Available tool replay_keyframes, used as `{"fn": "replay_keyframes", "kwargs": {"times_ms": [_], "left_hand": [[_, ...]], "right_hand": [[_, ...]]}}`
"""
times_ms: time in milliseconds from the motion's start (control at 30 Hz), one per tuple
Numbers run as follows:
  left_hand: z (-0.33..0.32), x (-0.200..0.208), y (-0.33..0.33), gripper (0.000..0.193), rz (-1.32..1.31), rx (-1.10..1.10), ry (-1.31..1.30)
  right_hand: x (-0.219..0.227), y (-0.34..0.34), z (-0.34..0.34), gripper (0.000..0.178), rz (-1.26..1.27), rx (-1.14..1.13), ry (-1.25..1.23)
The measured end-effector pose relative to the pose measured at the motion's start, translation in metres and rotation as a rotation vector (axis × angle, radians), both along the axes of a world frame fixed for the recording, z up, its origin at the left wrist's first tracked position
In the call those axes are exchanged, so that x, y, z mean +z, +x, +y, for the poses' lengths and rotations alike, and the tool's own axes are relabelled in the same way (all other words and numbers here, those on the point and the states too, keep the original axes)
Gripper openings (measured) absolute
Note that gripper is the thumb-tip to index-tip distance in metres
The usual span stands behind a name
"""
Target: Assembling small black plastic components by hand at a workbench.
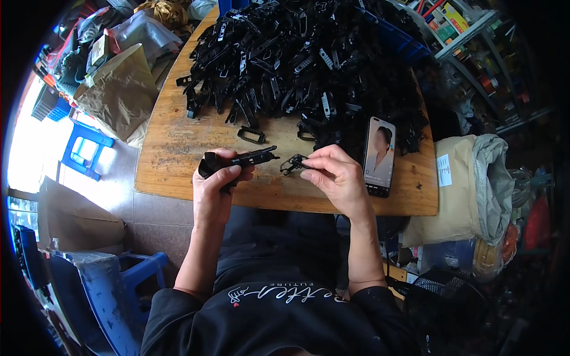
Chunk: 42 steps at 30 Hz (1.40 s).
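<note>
My left hand point(215, 185) is closed around a long, narrow black plastic part point(255, 156), whose slotted end points right. More black plastic shows within that grip, partly covered by the fingers. A little to the right, my right hand point(338, 177) pinches a small black frame-like piece point(291, 165) between thumb and fingertips. The two pieces are close but apart, above the front of the wooden table point(166, 148). Just beyond them lies a loose black rectangular frame point(251, 136). A large heap of similar black plastic parts point(267, 59) covers the far side.
A phone point(379, 157) with a lit screen lies right of my right hand. Behind it, a blue crate point(398, 40) borders the heap. Sacks point(454, 202) stand by the table's right edge; a brown paper bag point(122, 89) and blue stool point(86, 148) are at left.
</note>
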<state>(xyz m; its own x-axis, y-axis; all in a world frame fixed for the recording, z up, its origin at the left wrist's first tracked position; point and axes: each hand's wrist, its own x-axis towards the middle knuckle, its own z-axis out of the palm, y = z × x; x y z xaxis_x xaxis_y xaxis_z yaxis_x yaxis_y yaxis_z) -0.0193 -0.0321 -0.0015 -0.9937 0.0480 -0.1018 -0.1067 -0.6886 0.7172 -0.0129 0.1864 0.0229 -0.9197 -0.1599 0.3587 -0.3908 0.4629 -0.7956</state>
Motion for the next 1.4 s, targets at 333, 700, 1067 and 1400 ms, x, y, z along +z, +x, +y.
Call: {"fn": "replay_keyframes", "kwargs": {"times_ms": [333, 700, 1067, 1400], "left_hand": [[0.008, 0.001, 0.000, 0.022, -0.023, 0.053, -0.088], [0.012, 0.002, -0.001, 0.020, -0.040, 0.074, -0.110], [0.040, 0.007, 0.000, 0.020, -0.105, 0.132, 0.085], [0.053, 0.007, 0.007, 0.026, -0.054, 0.059, 0.135]], "right_hand": [[0.007, 0.001, -0.010, 0.013, -0.075, -0.264, -0.059], [0.004, -0.004, -0.020, 0.017, -0.137, -0.309, -0.159], [0.003, 0.005, -0.029, 0.012, 0.222, -0.276, -0.040], [-0.010, 0.008, -0.033, 0.014, 0.299, -0.339, -0.067]]}}
